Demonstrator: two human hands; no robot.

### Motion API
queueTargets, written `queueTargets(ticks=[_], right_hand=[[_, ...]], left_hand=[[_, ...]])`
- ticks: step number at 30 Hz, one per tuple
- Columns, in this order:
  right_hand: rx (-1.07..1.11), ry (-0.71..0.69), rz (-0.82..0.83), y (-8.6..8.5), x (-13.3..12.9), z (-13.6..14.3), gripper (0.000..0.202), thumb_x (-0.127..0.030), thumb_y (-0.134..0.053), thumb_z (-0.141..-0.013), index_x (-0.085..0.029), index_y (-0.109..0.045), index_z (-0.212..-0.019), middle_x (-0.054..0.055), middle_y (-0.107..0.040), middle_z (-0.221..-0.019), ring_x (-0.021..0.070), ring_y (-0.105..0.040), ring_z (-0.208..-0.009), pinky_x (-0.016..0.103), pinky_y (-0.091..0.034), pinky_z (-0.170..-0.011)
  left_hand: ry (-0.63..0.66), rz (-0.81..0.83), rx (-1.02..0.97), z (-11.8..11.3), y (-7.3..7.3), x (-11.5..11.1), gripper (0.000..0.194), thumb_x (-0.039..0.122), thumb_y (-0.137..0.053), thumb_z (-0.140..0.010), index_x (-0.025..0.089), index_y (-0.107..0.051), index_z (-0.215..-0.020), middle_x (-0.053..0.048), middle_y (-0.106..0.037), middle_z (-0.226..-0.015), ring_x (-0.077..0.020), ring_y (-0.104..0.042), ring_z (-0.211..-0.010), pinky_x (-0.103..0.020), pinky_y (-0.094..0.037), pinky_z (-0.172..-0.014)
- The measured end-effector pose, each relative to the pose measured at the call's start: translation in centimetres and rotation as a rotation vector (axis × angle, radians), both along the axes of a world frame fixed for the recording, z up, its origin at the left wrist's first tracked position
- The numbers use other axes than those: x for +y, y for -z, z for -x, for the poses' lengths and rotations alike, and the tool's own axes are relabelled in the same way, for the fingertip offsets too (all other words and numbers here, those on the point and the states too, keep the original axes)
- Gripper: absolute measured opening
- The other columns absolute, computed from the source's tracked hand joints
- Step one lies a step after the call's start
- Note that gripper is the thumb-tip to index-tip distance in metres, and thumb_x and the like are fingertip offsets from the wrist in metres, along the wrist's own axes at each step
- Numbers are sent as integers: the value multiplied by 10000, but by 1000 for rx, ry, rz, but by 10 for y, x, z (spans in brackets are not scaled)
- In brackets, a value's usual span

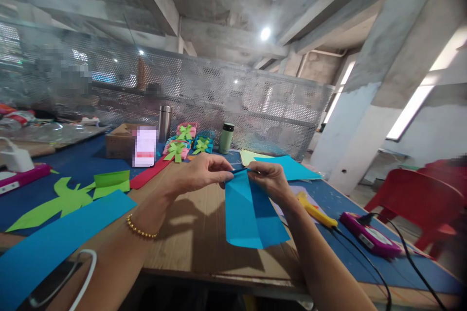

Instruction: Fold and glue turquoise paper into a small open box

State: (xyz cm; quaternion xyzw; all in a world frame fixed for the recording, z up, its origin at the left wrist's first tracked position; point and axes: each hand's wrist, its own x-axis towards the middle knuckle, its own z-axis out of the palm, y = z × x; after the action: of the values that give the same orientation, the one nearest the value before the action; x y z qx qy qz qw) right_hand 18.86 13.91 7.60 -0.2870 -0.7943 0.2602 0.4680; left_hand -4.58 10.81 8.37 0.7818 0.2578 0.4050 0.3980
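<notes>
A blue sheet of paper (242, 214) hangs in front of me over the cardboard, its upper edge folded and a crease running down it. My left hand (204, 173) pinches the top edge at its left corner between thumb and fingers. At the right part of that same edge, my right hand (268, 180) also grips the paper with bent fingers. The cardboard sheet (175, 248) lies under both hands on the blue table. A yellow glue gun (317, 211) with a black cord rests beside my right forearm.
Long blue paper (62, 233) and green cut pieces (69, 197) lie left. Behind stand a cardboard box (118, 141), phone (145, 148), steel flask (165, 124), green bottle (226, 137) and small boxes with green bows (177, 149). A purple power strip (370, 235) sits right, near a red chair (416, 194).
</notes>
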Motion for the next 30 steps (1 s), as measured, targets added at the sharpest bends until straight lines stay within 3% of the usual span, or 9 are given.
queueTargets(ticks=[3,7,13,17,21,25,30], right_hand=[[21,2,22,-1,-1,1,257,-396,-753,-737,-161,-677,-663,-5,-554,-624,114,-451,-602,241,-349,-553],[1,10,96,-1,-3,6,322,-433,-745,-716,-162,-596,-625,-32,-461,-582,87,-362,-540,225,-276,-486],[-211,72,7,5,3,13,315,-371,-640,-770,-178,-468,-590,-52,-362,-587,86,-323,-567,229,-247,-512],[-311,76,-104,12,6,15,163,-276,-611,-785,-176,-511,-703,-42,-444,-675,99,-393,-637,233,-303,-585],[-421,139,-188,15,4,17,106,-197,-584,-794,-172,-512,-721,-42,-477,-686,96,-403,-638,239,-277,-596],[-390,117,-173,18,6,20,256,-287,-575,-860,-167,-485,-652,-43,-450,-637,94,-372,-616,240,-247,-568],[-292,36,-95,20,10,23,328,-387,-605,-882,-167,-513,-657,-37,-449,-645,103,-380,-641,234,-297,-580]], left_hand=[[6,-13,-27,1,0,1,276,394,-631,-862,130,-676,-930,-49,-669,-752,-150,-614,-697,-295,-484,-681],[-92,-14,-133,1,2,3,395,491,-562,-899,121,-697,-921,-80,-680,-804,-148,-593,-689,-285,-475,-654],[-77,258,-105,0,12,11,545,616,-493,-900,114,-703,-919,-87,-678,-775,-152,-588,-654,-284,-456,-622],[-76,258,-25,-2,16,15,455,585,-607,-841,139,-688,-799,-38,-645,-714,-134,-563,-630,-271,-454,-628],[-129,188,78,-6,18,14,385,534,-681,-796,150,-705,-825,-29,-643,-750,-141,-564,-680,-271,-459,-655],[-96,194,89,-7,20,15,388,533,-648,-827,151,-711,-854,-30,-646,-768,-134,-567,-689,-275,-466,-680],[-100,261,6,-2,22,18,418,536,-723,-754,146,-706,-904,-45,-663,-734,-161,-591,-682,-292,-478,-649]])
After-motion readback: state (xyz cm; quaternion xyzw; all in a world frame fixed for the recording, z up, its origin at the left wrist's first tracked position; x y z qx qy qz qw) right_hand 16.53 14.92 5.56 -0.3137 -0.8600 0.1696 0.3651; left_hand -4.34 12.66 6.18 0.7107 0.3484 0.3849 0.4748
